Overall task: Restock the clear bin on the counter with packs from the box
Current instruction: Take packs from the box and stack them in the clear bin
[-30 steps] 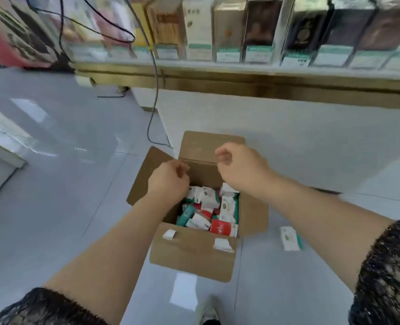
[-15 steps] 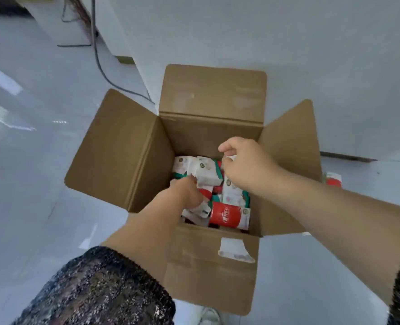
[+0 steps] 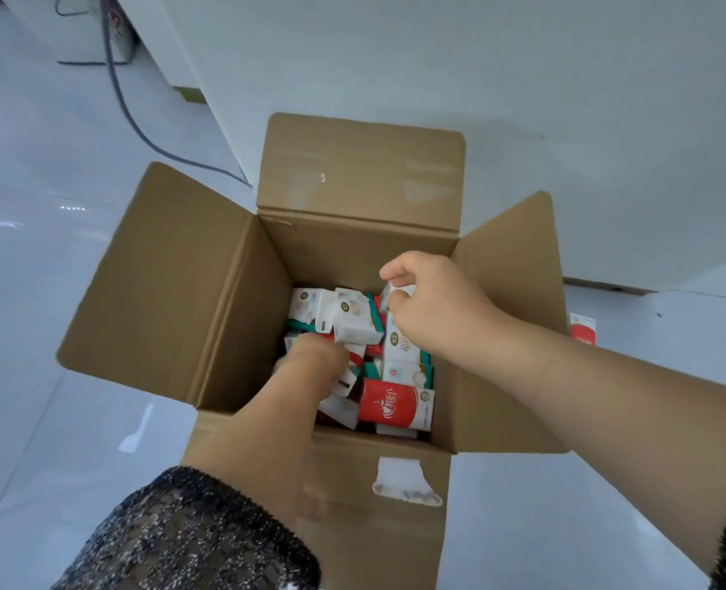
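An open cardboard box (image 3: pixel 182 291) stands on the floor with all its flaps spread out. Inside lie several small packs, white with green or red: a red pack (image 3: pixel 388 404) at the near right, a white pack (image 3: pixel 354 319) on top. My left hand (image 3: pixel 314 361) is deep among the packs, its fingers hidden. My right hand (image 3: pixel 429 308) is over the far right of the pile and pinches the top of a white pack (image 3: pixel 397 291). The clear bin and the counter top are out of view.
The box sits against a white counter front (image 3: pixel 480 78) on a glossy pale floor (image 3: pixel 33 291). A dark cable (image 3: pixel 127 108) runs across the floor at the upper left. One loose red and white pack (image 3: pixel 582 330) lies on the floor right of the box.
My view has dropped from the shelves to straight over the box. Both hands went from above the box down into it; the right hand now pinches a white pack.
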